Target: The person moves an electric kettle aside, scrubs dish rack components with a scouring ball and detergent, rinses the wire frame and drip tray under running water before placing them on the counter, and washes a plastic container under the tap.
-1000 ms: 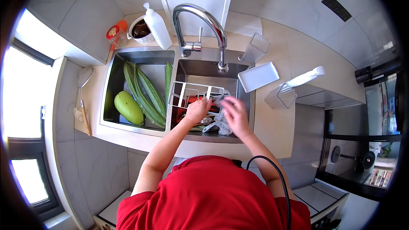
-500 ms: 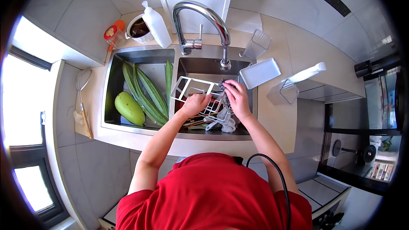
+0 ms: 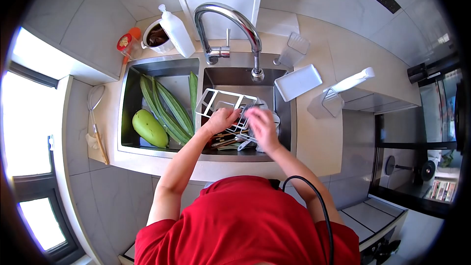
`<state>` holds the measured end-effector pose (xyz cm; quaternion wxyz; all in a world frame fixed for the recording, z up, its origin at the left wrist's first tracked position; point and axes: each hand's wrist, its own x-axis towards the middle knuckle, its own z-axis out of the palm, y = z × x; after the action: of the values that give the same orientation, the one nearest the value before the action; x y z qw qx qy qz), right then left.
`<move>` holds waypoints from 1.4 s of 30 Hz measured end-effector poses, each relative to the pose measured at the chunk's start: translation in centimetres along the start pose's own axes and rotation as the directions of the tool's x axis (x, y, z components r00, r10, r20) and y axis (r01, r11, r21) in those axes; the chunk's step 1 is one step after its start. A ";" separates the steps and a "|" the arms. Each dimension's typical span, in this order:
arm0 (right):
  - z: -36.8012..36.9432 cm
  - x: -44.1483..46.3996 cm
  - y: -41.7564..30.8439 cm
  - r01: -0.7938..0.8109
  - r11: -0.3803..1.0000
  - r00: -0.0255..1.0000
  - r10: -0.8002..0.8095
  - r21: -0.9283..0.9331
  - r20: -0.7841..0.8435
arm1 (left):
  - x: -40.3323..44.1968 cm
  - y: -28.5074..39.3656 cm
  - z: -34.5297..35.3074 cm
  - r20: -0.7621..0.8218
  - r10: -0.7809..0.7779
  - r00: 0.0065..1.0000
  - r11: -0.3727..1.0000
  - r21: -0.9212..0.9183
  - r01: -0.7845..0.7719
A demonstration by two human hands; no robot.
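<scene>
My left hand (image 3: 222,119) is closed on a white wire rack (image 3: 212,101) and holds it tilted over the right sink basin (image 3: 225,75). Against the rack's bars, my right hand (image 3: 263,127) presses a dark grey scrubber (image 3: 244,110), which looks like steel wool. Motion blurs that hand, and its fingers partly cover the scrubber. Beneath the rack lie several chopsticks and other utensils (image 3: 224,142), partly hidden by the bars and hands. A pale spoon-like handle (image 3: 244,145) shows near the basin's front.
Long green gourds (image 3: 172,108) and a rounder green fruit (image 3: 150,128) lie in the left basin. The faucet (image 3: 257,64) arches over the sink. Behind stand a white pump bottle (image 3: 177,34) and a pot (image 3: 158,38). A white tray (image 3: 298,82) and clear containers (image 3: 327,104) sit at right.
My right hand has moved down and left along the rack with the scrubber, and it is blurred now. The left hand keeps its hold on the rack. The view has shifted slightly.
</scene>
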<state>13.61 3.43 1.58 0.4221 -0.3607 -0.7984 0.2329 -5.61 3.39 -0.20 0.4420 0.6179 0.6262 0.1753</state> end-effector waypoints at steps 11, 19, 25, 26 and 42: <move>0.4 1.1 1.4 -0.089 0.996 0.987 0.090 0.009 -0.130 | 0.2 1.0 0.3 -0.007 -0.034 0.999 0.997 -0.067 0.033; -2.6 2.7 1.7 -0.293 0.913 0.921 0.350 0.283 -0.173 | 1.6 -0.1 -0.3 -0.024 -0.043 0.999 0.943 -0.332 0.033; -0.9 3.3 0.0 -0.030 0.995 0.992 0.018 -0.090 -0.124 | 1.2 -1.3 0.0 0.126 -0.095 0.987 0.920 -0.367 0.136; -0.7 3.9 1.7 -0.080 0.995 0.988 0.071 -0.066 -0.139 | 1.0 -0.9 -0.1 0.139 -0.104 0.985 0.928 -0.344 0.146; -1.8 1.8 -3.8 0.040 0.995 0.997 -0.046 -0.091 -0.062 | -0.5 -0.1 -1.2 0.154 -0.111 0.982 0.870 -0.463 0.171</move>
<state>12.99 2.50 6.01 0.4356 -0.3694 -0.8018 0.1759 -6.65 3.30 0.59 0.6286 0.4531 0.5797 0.2520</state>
